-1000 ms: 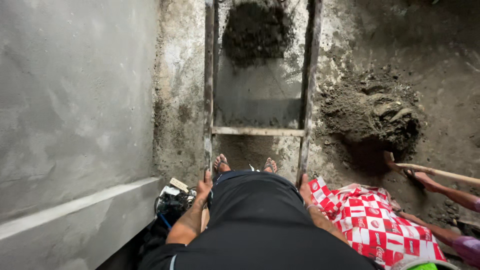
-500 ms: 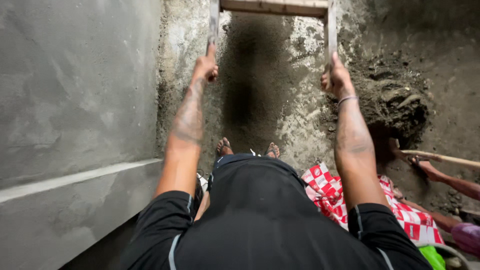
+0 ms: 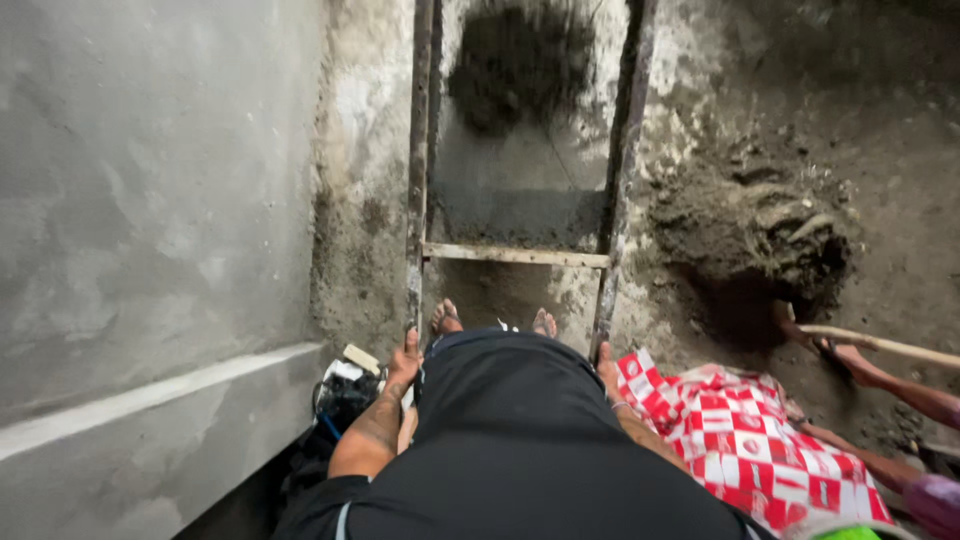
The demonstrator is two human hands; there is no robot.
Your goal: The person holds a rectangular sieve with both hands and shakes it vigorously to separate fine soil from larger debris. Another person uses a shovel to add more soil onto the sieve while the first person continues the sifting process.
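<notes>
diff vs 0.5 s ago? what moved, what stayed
Both hands slid down the ladder rails toward the body: left hand now grips the left rail at hip level, right hand the right rail. A rung now shows above them. Unchanged: feet in place, mortar pile, nearby person's checked cloth.

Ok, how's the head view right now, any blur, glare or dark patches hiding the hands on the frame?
Head view: dim, flat light, no glare; wide-angle bending at the edges. The left hand and right hand on the wooden frame look soft but readable. The dark mortar heap and the top right corner sink into shadow. The grey wall is evenly lit.
</notes>
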